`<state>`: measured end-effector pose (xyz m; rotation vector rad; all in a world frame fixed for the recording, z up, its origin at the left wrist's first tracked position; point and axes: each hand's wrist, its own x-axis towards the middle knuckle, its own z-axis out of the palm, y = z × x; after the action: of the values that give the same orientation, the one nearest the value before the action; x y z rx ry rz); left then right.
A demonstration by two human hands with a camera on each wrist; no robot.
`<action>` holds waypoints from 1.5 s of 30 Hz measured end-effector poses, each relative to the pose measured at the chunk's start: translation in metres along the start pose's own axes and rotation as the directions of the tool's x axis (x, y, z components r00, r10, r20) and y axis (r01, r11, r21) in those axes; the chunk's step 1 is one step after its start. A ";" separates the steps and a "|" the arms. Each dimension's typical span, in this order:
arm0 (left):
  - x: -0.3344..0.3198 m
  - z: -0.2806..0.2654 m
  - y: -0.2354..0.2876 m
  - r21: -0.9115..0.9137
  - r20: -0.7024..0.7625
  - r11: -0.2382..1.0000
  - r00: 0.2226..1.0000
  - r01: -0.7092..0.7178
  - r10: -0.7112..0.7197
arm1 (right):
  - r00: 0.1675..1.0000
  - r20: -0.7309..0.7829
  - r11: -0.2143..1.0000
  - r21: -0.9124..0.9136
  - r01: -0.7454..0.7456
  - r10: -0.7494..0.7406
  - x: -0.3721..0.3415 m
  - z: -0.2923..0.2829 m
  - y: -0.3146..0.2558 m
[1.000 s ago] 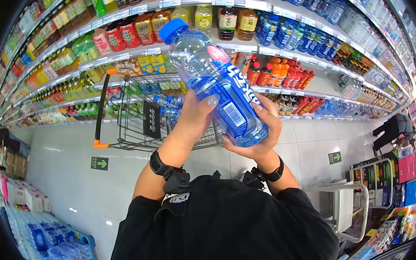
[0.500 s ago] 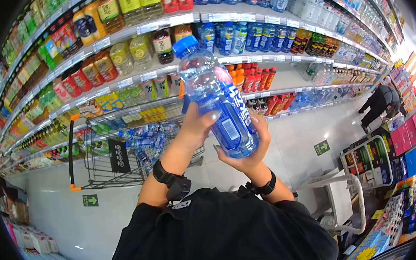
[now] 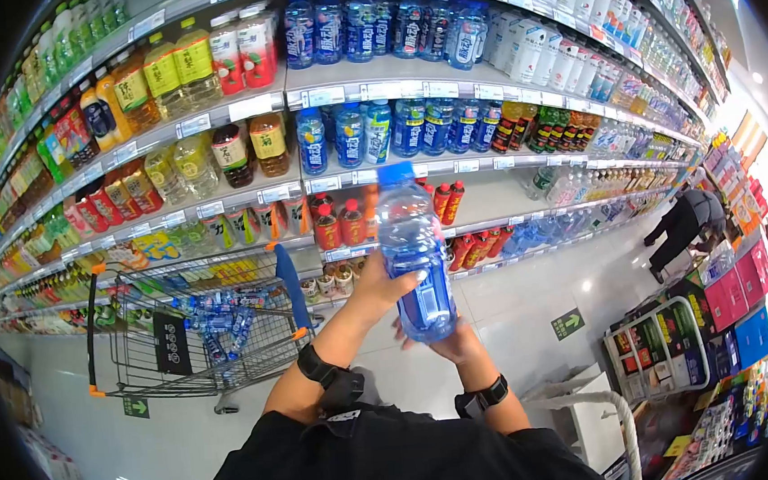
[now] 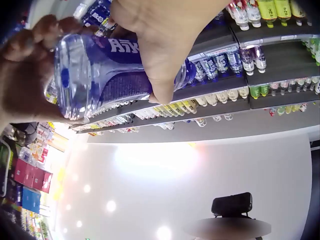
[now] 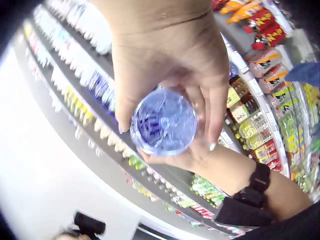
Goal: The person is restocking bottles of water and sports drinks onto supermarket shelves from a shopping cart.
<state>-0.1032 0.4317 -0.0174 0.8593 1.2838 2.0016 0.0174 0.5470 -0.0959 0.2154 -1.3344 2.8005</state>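
Note:
A large clear bottle [image 3: 420, 264] with a blue cap and blue label stands nearly upright before the chest. My left hand [image 3: 379, 290] grips its middle, thumb across the label; the left wrist view shows that thumb on the bottle [image 4: 120, 75]. Around the base is my right hand [image 3: 453, 341]. In the right wrist view, the round bottom of the bottle [image 5: 164, 122] lies between the thumb and fingers of my right hand [image 5: 172, 60]. Parts of the fingers are hidden behind the bottle.
A wire shopping cart [image 3: 172, 342] holds several small blue-labelled bottles [image 3: 219, 321] at the left. Drink shelves [image 3: 345, 93] curve across the front. At the right are a white-railed step stand [image 3: 630, 437], stacked boxes [image 3: 754, 334] and a bending person [image 3: 685, 225].
The bottle has moved lower and turned more upright, its label turning from the camera. My right hand has shifted toward its base. The view has swung right, with the cart now farther left.

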 end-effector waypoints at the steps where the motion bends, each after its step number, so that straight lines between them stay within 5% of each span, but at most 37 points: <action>1: 0.011 0.001 -0.008 0.008 0.057 1.000 0.998 0.024 -0.024 | 0.998 0.044 0.993 0.112 -0.044 0.040 0.001 -0.018 0.005; 3: 0.030 0.003 -0.022 -0.093 0.179 0.988 0.978 0.123 -0.105 | 0.991 0.104 0.961 0.254 -0.108 0.084 0.006 -0.037 0.007; 6: 0.064 0.002 -0.050 -0.144 0.429 0.957 0.888 0.251 -0.169 | 0.882 0.469 0.823 0.481 -0.303 0.051 0.036 -0.068 0.029; 10: 0.116 -0.010 -0.063 -0.075 0.591 0.951 0.782 0.299 -0.199 | 0.779 0.627 0.768 0.502 -0.398 -0.007 0.080 -0.082 0.011; 11: 0.136 -0.019 -0.072 -0.063 0.663 0.953 0.726 0.296 -0.181 | 0.794 0.607 0.804 0.459 -0.379 0.027 0.090 -0.088 -0.006; 16: 0.217 -0.040 -0.065 -0.041 0.678 0.997 0.734 0.060 -0.016 | 0.822 0.569 0.987 0.120 -0.104 0.018 0.164 -0.131 -0.061; 20: 0.272 -0.064 -0.070 0.072 0.692 0.994 0.714 0.078 -0.106 | 0.994 0.094 0.972 -0.223 0.080 -0.060 0.180 -0.182 -0.105; 22: 0.286 -0.075 -0.063 0.148 0.557 0.987 0.830 -0.056 -0.036 | 0.998 0.055 0.865 -0.502 0.025 0.004 0.199 -0.199 -0.124; 24: 0.290 -0.078 -0.044 0.243 0.394 0.952 0.916 -0.184 0.077 | 0.997 -0.013 0.723 -0.689 0.051 -0.082 0.223 -0.202 -0.134; 26: 0.295 -0.078 -0.023 0.487 0.314 0.763 0.900 -0.426 0.303 | 0.988 -0.109 0.702 -0.712 -0.002 -0.107 0.247 -0.179 -0.151; 28: 0.288 -0.074 0.009 0.749 0.280 0.429 0.828 -0.506 0.486 | 0.946 0.038 0.693 -0.671 0.263 -0.322 0.279 -0.167 -0.156; 30: 0.286 -0.074 0.030 0.790 0.225 0.360 0.780 -0.497 0.583 | 0.928 0.265 0.742 -0.559 0.369 -0.262 0.316 -0.170 -0.182; 34: 0.310 -0.106 0.057 0.869 0.205 0.110 0.555 -0.482 0.806 | 0.608 0.520 0.064 -0.726 0.684 -0.599 0.396 -0.108 -0.203; 37: 0.330 -0.125 0.082 0.936 0.017 0.171 0.526 -0.308 0.851 | 0.570 0.481 -0.024 -0.778 0.628 -0.667 0.450 -0.089 -0.208; 39: 0.345 -0.153 0.084 0.980 -0.042 0.134 0.502 -0.149 0.864 | 0.634 0.386 0.081 -0.811 0.579 -0.670 0.480 -0.080 -0.201; 42: 0.369 -0.184 0.087 0.938 -0.159 0.300 0.550 -0.175 0.820 | 0.694 0.339 0.089 -0.860 0.502 -0.635 0.509 -0.081 -0.187; 43: 0.375 -0.189 0.087 0.960 -0.110 0.221 0.491 -0.174 0.864 | 0.697 0.347 0.068 -0.867 0.493 -0.627 0.513 -0.079 -0.188; 45: 0.383 -0.200 0.084 0.952 -0.178 0.275 0.481 -0.138 0.858 | 0.781 0.291 -0.006 -0.938 0.346 -0.553 0.519 -0.075 -0.192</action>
<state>-0.5044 0.5898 0.0714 1.1509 3.0310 2.2377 -0.4879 0.7103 0.0774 0.2610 -2.1622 0.9192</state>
